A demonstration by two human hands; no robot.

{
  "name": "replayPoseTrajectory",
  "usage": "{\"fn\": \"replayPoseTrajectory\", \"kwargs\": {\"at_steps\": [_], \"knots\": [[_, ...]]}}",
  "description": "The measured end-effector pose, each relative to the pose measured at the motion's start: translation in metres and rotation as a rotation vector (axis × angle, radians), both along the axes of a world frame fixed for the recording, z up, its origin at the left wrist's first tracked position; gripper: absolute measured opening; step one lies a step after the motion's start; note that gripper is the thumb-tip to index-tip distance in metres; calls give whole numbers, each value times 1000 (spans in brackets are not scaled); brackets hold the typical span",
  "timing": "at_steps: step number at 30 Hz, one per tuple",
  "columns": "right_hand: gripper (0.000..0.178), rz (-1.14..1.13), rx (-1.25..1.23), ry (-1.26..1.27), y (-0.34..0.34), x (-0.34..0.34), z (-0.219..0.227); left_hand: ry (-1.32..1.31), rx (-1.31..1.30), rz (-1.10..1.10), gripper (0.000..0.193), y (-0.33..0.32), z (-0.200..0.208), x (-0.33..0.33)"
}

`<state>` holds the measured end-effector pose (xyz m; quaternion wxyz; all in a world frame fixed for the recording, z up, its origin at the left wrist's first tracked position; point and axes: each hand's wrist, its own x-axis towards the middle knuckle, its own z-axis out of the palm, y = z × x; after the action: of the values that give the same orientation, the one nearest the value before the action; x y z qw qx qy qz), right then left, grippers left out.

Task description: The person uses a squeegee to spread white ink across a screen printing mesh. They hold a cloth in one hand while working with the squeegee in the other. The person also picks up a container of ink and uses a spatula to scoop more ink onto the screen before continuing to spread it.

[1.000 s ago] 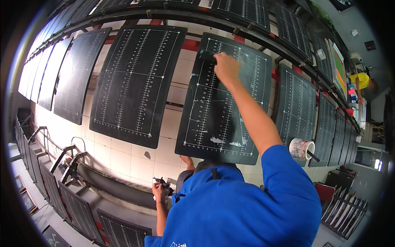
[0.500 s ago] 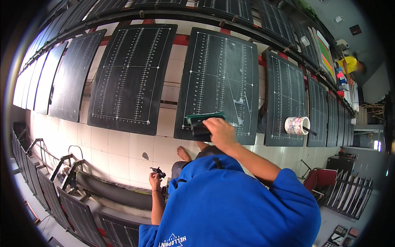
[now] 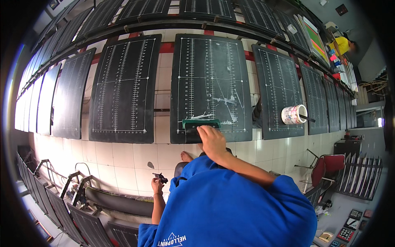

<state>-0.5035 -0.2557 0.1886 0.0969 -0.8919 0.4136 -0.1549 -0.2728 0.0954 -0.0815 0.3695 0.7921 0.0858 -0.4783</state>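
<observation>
Right hand (image 3: 212,139) gripping squeegee (image 3: 200,125) on black panel (image 3: 210,82), left hand (image 3: 157,185) low

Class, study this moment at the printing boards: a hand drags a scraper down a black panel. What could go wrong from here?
1. The scraper under the right hand is near the bottom edge of the black panel; it might run off onto the tiles.
2. White smears may mean paste is spreading unevenly.
3. The left hand holds a small dark tool that could slip.

Print workshop: rows of black screen frames (image 3: 123,88) on tiled floor (image 3: 123,160)
</observation>
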Motion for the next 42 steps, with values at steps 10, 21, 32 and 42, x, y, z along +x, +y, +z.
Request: {"fn": "replayPoseTrajectory", "kwargs": {"at_steps": [10,21,32,42], "knots": [[33,-178,-165,-81,-208,-26,-24,-49,0,11,21,-9,34,-20],[33,-170,-176,-91,-318,-27,-33,-75,45,-43,23,21,44,-33],[42,16,97,40,-268,-51,18,-25,-45,-23,18,-70,45,-37],[42,181,-205,152,-484,-28,-23,-88,-11,-5,15,-37,81,-29]]}}
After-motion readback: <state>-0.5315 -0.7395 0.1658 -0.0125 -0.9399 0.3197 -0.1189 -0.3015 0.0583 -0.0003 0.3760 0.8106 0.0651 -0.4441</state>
